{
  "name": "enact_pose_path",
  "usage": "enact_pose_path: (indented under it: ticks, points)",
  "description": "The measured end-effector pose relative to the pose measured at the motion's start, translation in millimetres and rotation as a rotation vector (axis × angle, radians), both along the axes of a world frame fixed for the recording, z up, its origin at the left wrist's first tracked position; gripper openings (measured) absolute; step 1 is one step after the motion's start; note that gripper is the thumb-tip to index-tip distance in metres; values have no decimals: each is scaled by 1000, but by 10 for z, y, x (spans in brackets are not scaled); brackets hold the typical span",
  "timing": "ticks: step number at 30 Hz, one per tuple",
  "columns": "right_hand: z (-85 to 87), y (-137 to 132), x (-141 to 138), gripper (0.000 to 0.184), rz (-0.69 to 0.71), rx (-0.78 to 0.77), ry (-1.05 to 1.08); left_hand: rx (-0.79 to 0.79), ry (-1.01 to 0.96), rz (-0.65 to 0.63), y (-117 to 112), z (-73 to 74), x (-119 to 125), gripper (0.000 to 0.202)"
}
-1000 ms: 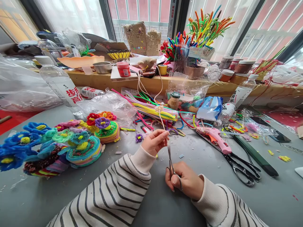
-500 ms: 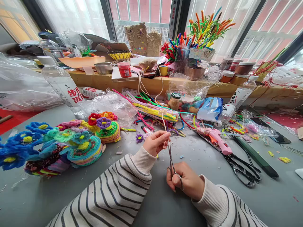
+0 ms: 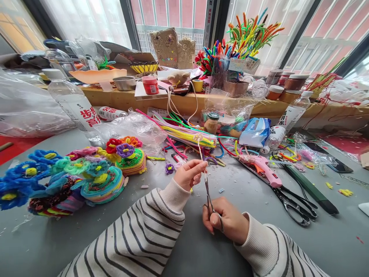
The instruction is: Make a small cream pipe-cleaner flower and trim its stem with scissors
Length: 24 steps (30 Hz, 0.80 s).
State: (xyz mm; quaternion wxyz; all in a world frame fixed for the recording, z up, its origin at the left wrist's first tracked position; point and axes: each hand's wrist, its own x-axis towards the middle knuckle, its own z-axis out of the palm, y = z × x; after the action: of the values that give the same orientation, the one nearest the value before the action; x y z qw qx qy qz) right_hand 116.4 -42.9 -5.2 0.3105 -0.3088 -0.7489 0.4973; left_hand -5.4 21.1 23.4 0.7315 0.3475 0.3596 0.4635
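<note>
Between its thumb and fingertips, my left hand pinches the twisted stem of a pale pink pipe-cleaner flower. The flower head points up and away, and the stem's lower end comes out below my fingers. Slim metal scissors are held in my right hand, with fingers through the handles. Their blades point upward and look nearly closed at the lower end of the stem; I cannot tell whether they grip it. Finished pipe-cleaner flowers on round coiled bases stand to the left of my hands.
Loose pipe cleaners lie in a bundle beyond my hands. On the right are a pink glue gun, large black-handled scissors and a dark green bar. A water bottle stands back left, near crumpled plastic.
The view has shifted very slightly. Both hands, the flower and the scissors keep almost the same pose.
</note>
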Motion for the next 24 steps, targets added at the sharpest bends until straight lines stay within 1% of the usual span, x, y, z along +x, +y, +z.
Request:
enact_pose_path:
  ticks: [6, 10, 16, 24]
  points:
    - [-2, -7, 4, 68, -18, -3, 3, 1, 10, -43, -17, -3, 9, 35]
    - [-2, -7, 5, 67, -25, -12, 23, 17, 22, -33, -25, 12, 13, 36]
    - [36, -14, -1, 70, 15, -17, 36, 35, 16, -17, -19, 21, 5, 36]
    - [37, -9, -9, 69, -8, -12, 41, 29, 36, -25, -24, 22, 11, 36]
